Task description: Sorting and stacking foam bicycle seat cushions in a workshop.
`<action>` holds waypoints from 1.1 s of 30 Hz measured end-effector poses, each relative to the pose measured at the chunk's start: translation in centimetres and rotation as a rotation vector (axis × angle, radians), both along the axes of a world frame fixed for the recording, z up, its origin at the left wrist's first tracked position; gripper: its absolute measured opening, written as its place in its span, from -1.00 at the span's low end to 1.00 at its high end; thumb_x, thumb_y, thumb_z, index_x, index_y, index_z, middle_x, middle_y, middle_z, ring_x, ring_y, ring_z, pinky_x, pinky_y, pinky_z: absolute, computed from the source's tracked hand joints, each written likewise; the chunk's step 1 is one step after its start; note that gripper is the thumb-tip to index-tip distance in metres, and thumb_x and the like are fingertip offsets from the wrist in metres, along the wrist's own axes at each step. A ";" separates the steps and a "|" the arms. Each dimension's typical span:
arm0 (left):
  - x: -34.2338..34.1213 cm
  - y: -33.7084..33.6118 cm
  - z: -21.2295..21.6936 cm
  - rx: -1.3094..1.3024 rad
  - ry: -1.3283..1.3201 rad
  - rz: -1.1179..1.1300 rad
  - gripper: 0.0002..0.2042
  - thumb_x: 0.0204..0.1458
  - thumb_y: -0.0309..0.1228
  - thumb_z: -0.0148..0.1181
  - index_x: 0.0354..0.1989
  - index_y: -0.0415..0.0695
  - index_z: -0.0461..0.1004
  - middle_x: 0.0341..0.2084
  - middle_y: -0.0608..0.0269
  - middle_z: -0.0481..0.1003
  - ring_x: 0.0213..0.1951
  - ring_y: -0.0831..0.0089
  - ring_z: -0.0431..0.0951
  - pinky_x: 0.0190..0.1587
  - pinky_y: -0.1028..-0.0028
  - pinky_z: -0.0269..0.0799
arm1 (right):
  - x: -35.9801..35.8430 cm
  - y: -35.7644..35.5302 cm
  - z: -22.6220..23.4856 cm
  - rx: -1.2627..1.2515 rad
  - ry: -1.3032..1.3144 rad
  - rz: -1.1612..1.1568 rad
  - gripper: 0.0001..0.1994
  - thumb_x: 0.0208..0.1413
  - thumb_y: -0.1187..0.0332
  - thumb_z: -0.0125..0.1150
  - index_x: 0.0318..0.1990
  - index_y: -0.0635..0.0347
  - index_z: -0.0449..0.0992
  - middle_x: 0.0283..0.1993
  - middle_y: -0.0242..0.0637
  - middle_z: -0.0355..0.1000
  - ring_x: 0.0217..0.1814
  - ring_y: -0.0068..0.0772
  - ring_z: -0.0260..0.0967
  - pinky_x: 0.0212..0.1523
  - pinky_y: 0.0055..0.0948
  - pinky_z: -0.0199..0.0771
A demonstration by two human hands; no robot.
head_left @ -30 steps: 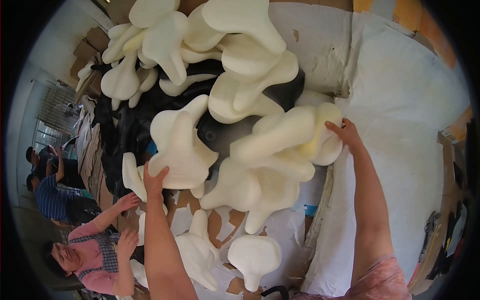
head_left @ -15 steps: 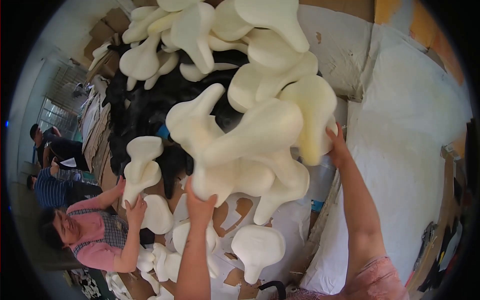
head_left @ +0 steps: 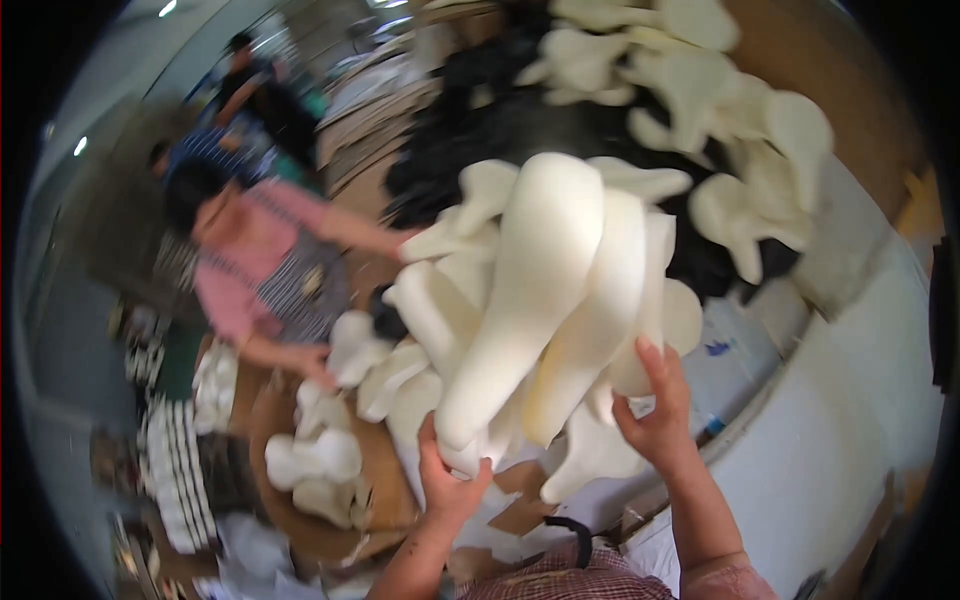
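Both hands hold a bunch of cream-white foam bicycle saddle pads [head_left: 535, 280] with rounded wide ends and narrow noses. My left hand [head_left: 455, 478] is closed around the narrow lower end of the front pads. My right hand [head_left: 655, 410] grips the right side of the bunch, thumb and fingers curved about the edge of a pad [head_left: 635, 375]. One pad [head_left: 590, 330] in the middle is yellowish. More loose saddle pads [head_left: 595, 455] lie below and behind the bunch, partly hidden by it.
At the left a co-worker in pink [head_left: 275, 235] reaches among the pads. A cardboard box [head_left: 385, 470] with pads stands at lower left. Black sheeting [head_left: 450, 150] and a heap of pads [head_left: 740, 110] lie at the back. A white-covered surface [head_left: 800, 420] runs along the right.
The view has swung left. The saddle pads in my hands are drawn closer together and more upright. The co-worker's hands have moved apart, the pad between them let go.
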State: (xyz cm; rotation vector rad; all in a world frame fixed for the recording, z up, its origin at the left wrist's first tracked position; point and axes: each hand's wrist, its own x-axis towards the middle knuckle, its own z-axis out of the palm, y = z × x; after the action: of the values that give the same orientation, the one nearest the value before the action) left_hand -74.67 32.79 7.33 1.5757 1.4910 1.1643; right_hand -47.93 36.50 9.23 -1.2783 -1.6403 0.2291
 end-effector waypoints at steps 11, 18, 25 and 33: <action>-31.7 -12.6 2.9 0.059 0.300 0.842 -0.20 -0.35 -0.56 0.27 0.19 -0.23 0.03 0.05 0.08 0.24 0.06 0.27 0.28 0.09 0.34 0.22 | -37.4 0.0 -3.8 -0.328 0.277 1.036 -0.23 -0.09 0.42 0.25 0.29 0.13 -0.04 0.28 -0.03 0.03 0.27 -0.07 0.07 0.17 -0.30 0.16; -34.4 -10.4 -11.2 -0.473 -0.054 0.791 -0.36 -0.14 -0.44 0.28 0.17 -0.15 0.14 -0.10 0.17 0.35 -0.13 0.43 0.40 -0.17 0.45 0.38 | -22.6 5.4 -13.7 -0.497 0.323 0.577 -0.52 -0.03 0.47 0.16 0.12 0.19 0.28 0.01 -0.16 0.38 -0.02 -0.35 0.35 -0.02 -0.44 0.37; -17.8 -0.8 -24.1 -0.871 -0.906 0.687 -0.44 -0.06 -0.12 0.21 0.10 -0.06 0.22 0.01 0.20 0.25 -0.14 0.25 0.37 -0.15 0.28 0.33 | 18.4 6.9 -20.9 -0.580 0.787 -0.767 -0.57 0.03 0.17 0.19 0.01 0.18 0.35 -0.12 -0.30 0.39 -0.10 -0.47 0.31 -0.20 -0.50 0.30; -14.2 7.3 -23.0 -0.898 -0.741 0.652 -0.54 -0.15 -0.24 0.30 -0.05 -0.12 0.36 -0.23 0.26 0.45 -0.22 0.38 0.44 -0.19 0.40 0.34 | 11.0 7.5 -25.7 -0.742 1.204 -0.385 -0.44 -0.03 0.30 0.24 0.13 0.18 0.19 -0.09 -0.19 0.36 -0.09 -0.23 0.36 -0.10 -0.30 0.45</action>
State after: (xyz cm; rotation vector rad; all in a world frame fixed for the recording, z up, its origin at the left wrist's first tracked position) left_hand -88.85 40.08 -15.72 0.0227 1.6449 0.9854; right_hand -36.89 43.99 -16.45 -1.4707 -0.2432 1.1739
